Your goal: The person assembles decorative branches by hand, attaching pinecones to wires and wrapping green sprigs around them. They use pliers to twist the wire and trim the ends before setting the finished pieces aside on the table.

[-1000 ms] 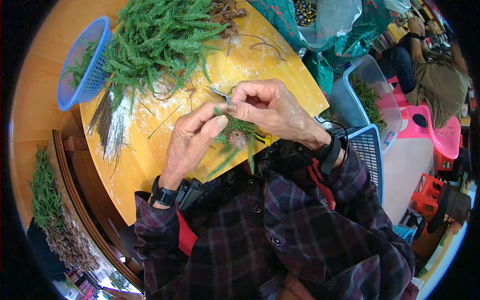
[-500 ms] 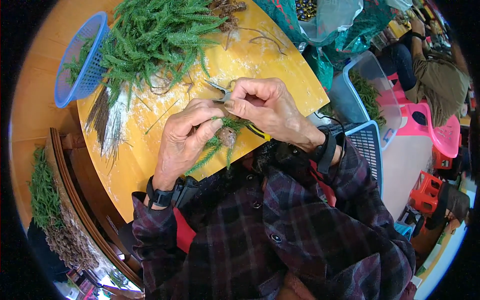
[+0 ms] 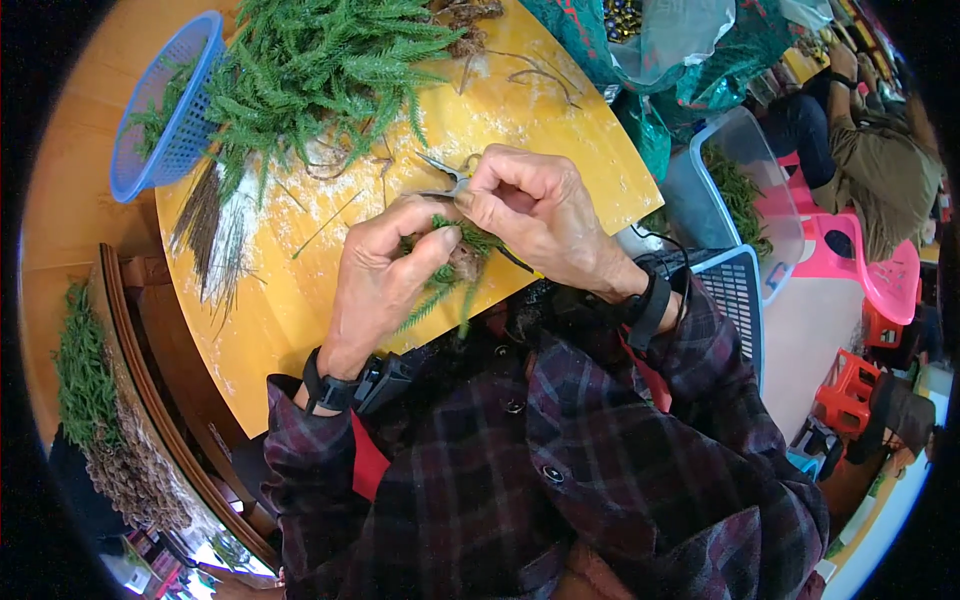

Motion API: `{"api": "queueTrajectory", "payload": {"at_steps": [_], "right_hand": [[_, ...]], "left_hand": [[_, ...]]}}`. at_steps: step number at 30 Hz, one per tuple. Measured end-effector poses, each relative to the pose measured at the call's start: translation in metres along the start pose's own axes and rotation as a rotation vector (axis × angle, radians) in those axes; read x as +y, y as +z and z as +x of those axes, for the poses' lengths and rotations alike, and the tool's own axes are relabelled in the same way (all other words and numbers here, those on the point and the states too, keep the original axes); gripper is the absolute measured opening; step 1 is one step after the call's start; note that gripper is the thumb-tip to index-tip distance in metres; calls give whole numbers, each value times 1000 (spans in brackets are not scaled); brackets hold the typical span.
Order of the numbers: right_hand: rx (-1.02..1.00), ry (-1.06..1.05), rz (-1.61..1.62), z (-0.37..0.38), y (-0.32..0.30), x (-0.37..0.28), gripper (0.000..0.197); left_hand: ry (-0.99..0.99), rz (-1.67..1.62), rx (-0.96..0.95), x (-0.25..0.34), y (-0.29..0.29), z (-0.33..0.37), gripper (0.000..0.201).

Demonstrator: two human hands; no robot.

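Observation:
My left hand [image 3: 385, 262] is closed around a small bunch of green artificial fir sprigs [image 3: 478, 240]. A brownish pine cone [image 3: 466, 266] sits among them, partly covered by my thumb and blurred. Close beside it, my right hand [image 3: 540, 212] has thumb and forefinger pressed together near the base of the bunch. It also grips a pair of pliers [image 3: 460, 181]; their metal jaws stand apart and point to the upper left. The fingers hide most of the handles. Whatever lies in the fingertip pinch is too small to make out.
On the yellow table [image 3: 285, 350] lie a heap of green sprigs [image 3: 320, 75], a bundle of dark wires [image 3: 203, 215] and white flakes. A blue basket [image 3: 165, 130] stands left, a clear bin [image 3: 770, 190] right. Another person [image 3: 880, 170] sits at upper right.
My left hand has shifted slightly up and right, its fingers now closer to my right hand. The sprigs and pine cone have turned and are more covered.

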State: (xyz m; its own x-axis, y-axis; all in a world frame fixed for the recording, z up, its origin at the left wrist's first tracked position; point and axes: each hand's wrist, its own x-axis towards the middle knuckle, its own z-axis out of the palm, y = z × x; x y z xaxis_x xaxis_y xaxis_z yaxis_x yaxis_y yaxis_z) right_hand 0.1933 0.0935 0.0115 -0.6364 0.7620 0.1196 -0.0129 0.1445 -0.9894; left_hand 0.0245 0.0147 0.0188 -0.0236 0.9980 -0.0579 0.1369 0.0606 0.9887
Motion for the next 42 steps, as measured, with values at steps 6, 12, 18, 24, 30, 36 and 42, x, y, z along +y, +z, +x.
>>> {"api": "queueTrajectory", "payload": {"at_steps": [6,12,18,24,30,36,42], "right_hand": [[-160,179,252,10,-13,-12,12],[-166,47,291,9,-6,1,11],[-170,122,354,9,-10,3,13],[-176,126,352,10,-10,9,13],[-128,109,248,7,-3,1,11],[12,-639,-360,18,-6,-7,15],[-29,-767,-503,23,-16,-9,17]], "left_hand": [[-57,-400,13,-6,0,3,13],[-46,-494,32,-13,1,1,14],[21,-406,58,-11,4,2,15],[11,-311,58,-20,4,4,15],[-73,-600,39,-19,5,2,18],[-162,-703,-67,-21,-5,4,22],[-175,-637,-165,-10,-3,0,22]]}}
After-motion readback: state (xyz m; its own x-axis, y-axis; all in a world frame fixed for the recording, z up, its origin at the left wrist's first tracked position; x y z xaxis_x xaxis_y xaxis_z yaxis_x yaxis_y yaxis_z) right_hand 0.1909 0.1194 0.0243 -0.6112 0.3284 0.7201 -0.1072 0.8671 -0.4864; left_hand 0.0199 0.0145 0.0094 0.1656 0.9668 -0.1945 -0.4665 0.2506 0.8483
